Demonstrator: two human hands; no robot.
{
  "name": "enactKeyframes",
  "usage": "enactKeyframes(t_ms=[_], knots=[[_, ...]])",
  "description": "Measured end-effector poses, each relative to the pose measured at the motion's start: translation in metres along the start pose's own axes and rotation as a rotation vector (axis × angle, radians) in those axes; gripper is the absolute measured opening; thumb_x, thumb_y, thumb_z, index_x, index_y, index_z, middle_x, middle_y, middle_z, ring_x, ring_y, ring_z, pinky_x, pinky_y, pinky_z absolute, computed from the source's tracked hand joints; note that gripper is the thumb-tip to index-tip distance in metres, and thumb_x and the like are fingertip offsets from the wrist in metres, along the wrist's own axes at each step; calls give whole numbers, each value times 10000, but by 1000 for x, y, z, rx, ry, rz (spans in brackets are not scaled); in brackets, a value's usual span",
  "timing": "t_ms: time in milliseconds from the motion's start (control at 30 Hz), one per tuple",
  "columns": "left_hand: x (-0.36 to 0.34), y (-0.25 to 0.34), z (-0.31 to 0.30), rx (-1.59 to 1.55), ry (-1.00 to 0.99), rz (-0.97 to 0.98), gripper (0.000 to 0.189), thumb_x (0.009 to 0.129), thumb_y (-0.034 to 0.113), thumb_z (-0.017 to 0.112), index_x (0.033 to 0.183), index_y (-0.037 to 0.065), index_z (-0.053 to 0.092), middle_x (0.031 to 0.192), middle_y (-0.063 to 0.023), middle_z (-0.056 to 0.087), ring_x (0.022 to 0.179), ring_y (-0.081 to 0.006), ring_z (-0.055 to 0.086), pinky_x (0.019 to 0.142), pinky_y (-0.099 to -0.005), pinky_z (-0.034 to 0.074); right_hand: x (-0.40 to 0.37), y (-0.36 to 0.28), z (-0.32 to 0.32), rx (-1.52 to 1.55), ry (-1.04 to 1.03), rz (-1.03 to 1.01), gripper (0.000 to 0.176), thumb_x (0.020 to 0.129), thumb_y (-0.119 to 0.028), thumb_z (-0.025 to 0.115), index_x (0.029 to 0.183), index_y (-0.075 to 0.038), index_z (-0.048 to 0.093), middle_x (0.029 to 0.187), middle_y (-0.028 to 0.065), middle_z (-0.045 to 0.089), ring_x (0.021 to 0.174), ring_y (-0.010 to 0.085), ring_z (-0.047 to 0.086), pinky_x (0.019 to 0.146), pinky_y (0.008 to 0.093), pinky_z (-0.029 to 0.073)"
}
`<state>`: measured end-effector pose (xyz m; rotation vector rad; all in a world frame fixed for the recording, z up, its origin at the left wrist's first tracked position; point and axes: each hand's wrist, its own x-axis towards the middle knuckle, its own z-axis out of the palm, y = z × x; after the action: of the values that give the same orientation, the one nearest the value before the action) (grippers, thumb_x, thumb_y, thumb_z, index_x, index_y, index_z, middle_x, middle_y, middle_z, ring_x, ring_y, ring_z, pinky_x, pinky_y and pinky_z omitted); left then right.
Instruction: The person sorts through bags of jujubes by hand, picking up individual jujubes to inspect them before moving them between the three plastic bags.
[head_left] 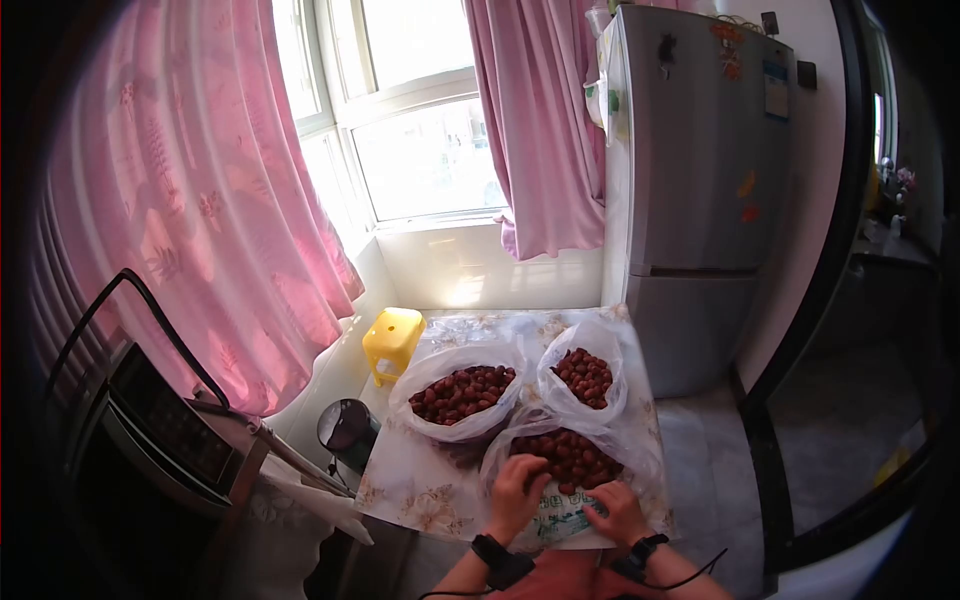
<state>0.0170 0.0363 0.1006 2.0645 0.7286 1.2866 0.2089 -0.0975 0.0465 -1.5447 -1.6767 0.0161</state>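
Note:
Several dark red jujubes (570, 458) fill a white plastic bag (563, 520) with green print, at the near side of the table. My left hand (517, 490) is over the left side of this bag, fingers curved towards the fruit and thumb apart. At the bag's near right edge is my right hand (617, 513), its fingers loosely bent and apart. Nothing shows in either hand. Two more open bags of jujubes stand behind: a left bag (450, 432) and a right bag (607, 408).
The bags stand on a table with a flowered cover (420, 505). A yellow stool (393, 338) and a dark round container (348, 430) are at its left. A grey refrigerator (700, 190) rises behind right. Pink curtains (190, 200) flank a window. A dark appliance (170, 420) is left.

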Motion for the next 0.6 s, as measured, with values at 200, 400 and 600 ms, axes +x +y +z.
enactKeyframes(t_ms=[200,400,600], knots=[[-72,-17,42,34,-146,-100,258,862,71,756,1116,76,711,1128,-121,680,1052,-341,679,879,-430,547,1,0,0,1,-1,-13,253,840,-205,791,1047,-83,710,968,95,666,929,326,641,844,442,513],[-73,-19,43,96,-146,-34,218,857,43,722,1071,83,708,1078,-103,683,1011,-338,667,863,-433,537,0,0,0,2,2,-12,242,844,-200,789,1040,-81,711,966,96,665,924,324,641,844,436,516],[-76,-25,45,162,-166,13,195,829,39,752,1013,94,723,1047,-96,691,960,-324,666,832,-407,543,-3,5,5,-19,5,-14,245,834,-186,794,1042,-85,716,996,99,665,953,324,650,857,434,525]])
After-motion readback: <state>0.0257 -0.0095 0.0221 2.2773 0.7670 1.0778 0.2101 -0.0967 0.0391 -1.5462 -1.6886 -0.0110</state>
